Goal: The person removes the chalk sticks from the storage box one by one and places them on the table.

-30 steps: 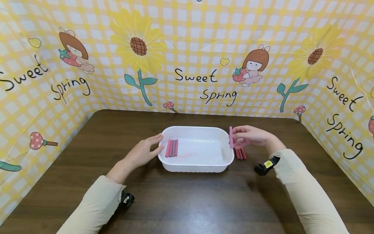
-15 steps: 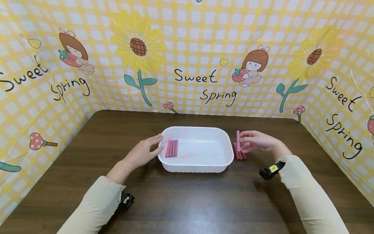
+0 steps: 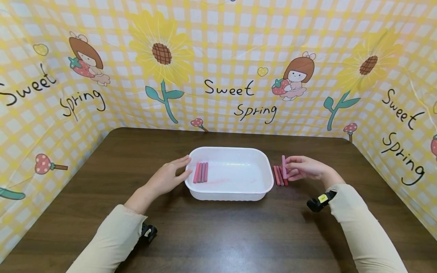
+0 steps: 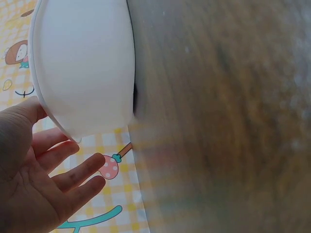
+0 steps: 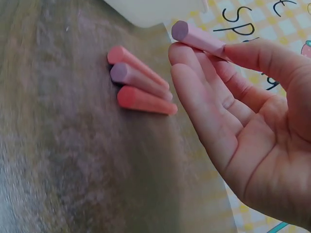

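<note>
1. Stick (image 3: 284, 167): my right hand (image 3: 305, 168) pinches it, right of the tray (image 3: 239, 174).
2. Three sticks (image 3: 280, 176) lie between hand and tray; four sticks (image 3: 203, 172) inside.
3. My left hand (image 3: 165, 175), fingers extended, touches the tray.

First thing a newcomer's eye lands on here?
Likely the yellow-and-white gingham backdrop with its big sunflowers, behind and on both sides of the dark wooden table. Next, the white tray mid-table, four pinkish sticks at its left end. Then the right hand, pinching a lilac-pink stick right of the tray.
</note>
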`<state>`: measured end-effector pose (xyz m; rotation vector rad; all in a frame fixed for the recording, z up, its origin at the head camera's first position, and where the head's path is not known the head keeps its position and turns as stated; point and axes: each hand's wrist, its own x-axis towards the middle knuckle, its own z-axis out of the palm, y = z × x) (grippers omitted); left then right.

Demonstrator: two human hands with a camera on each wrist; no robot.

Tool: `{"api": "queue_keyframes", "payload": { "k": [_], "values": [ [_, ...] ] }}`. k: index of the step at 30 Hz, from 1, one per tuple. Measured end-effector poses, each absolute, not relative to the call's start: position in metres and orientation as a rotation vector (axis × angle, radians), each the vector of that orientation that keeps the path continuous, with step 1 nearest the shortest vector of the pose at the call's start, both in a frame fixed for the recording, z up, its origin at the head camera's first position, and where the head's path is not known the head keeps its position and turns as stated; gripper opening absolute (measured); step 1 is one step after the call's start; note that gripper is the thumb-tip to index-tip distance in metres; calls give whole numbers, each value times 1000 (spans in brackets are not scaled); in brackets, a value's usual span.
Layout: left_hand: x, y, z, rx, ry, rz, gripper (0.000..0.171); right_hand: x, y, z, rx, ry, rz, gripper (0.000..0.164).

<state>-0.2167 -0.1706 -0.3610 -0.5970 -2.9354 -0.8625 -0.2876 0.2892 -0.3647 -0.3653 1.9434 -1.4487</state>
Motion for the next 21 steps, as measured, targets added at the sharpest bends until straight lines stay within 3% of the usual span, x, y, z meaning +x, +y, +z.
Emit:
{"api": "queue_keyframes", "payload": {
  "k": [21],
  "values": [
    [-215, -171, -361, -606, -2921, -857, 52, -285, 296, -369, -164, 2136, -1276, 35]
  ]
}}
